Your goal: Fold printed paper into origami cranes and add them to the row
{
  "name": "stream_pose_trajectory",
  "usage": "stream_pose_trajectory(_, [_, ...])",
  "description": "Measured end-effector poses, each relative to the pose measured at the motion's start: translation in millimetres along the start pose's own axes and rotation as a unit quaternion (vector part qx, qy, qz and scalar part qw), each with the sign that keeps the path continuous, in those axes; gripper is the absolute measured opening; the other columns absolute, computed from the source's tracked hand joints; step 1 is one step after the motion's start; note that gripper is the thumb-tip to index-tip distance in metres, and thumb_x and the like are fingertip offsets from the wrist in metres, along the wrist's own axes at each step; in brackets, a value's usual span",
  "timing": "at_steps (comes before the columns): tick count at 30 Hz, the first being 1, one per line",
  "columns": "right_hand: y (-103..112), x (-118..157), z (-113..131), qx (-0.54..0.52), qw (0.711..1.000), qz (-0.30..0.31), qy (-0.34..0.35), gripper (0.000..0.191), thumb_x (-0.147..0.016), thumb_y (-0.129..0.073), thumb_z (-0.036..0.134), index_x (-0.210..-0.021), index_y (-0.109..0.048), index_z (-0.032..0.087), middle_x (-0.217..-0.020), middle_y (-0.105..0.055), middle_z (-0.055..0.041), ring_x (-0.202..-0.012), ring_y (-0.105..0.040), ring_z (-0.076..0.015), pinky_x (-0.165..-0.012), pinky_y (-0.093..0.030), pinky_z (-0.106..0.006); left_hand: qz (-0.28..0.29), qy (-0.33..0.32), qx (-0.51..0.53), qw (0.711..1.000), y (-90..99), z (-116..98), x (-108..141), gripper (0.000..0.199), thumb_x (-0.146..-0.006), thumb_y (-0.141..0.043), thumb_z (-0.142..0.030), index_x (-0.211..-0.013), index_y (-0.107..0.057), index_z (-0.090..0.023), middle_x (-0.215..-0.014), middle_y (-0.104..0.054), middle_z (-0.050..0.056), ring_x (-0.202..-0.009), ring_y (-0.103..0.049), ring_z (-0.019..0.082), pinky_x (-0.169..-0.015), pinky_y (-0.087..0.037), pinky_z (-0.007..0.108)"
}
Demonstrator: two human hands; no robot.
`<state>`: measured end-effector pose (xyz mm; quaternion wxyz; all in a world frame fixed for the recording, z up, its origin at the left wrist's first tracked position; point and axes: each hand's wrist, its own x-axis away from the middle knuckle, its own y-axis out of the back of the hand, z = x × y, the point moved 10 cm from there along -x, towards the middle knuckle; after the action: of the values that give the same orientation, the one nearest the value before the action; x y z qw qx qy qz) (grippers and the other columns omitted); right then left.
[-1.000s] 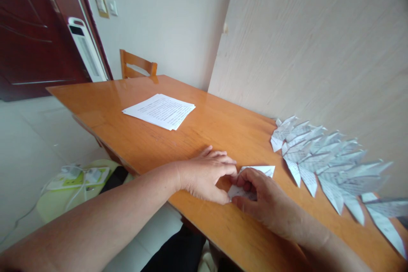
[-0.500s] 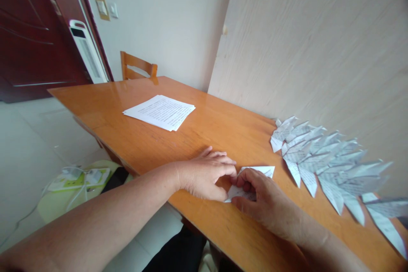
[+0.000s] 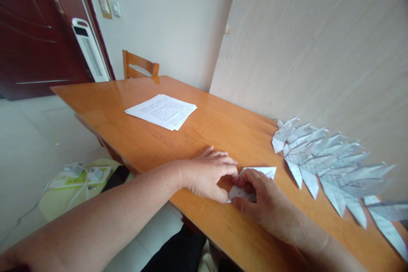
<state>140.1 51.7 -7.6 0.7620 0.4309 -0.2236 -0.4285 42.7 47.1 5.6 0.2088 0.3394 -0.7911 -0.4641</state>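
Note:
A small folded sheet of white printed paper (image 3: 267, 171) lies on the wooden table under my hands, partly covered by them. My right hand (image 3: 259, 189) is closed on it, fingers curled and thumb pressed against its near part. At the paper's left edge rests my left hand (image 3: 212, 177), fingers stretched out over the tabletop, with the tips of its thumb and index finger touching the paper. What the right fingertips pinch is partly hidden.
A stack of printed sheets (image 3: 162, 112) lies farther back on the table (image 3: 223, 129). Rows of folded paper pieces (image 3: 331, 157) stand at the right, along a wooden panel (image 3: 306, 42). A power strip (image 3: 98, 174) sits on a stool at the lower left. Behind the table is a chair (image 3: 140, 64).
Both hands stay nearly in place on the folded paper. The whole view has shifted slightly, with things appearing a little farther right.

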Motion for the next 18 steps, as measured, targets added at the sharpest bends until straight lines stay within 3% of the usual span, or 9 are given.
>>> stream_pose_trajectory(18, [-1.0,-1.6,2.7,0.051,0.999,-0.002,-0.011,0.014,-0.073,-0.064,0.024,-0.083,-0.054,0.023,-0.083,-0.062,-0.0019,-0.079,-0.054,-0.0213,-0.068,-0.036,-0.033,0.007,0.004,0.004,1.0,-5.7,5.3,-0.7,0.045,-0.075,-0.071,-0.05,-0.115,-0.062,-0.032,-0.154,-0.041,0.002,-0.149,-0.019,0.034,-0.118,-0.005,0.062])
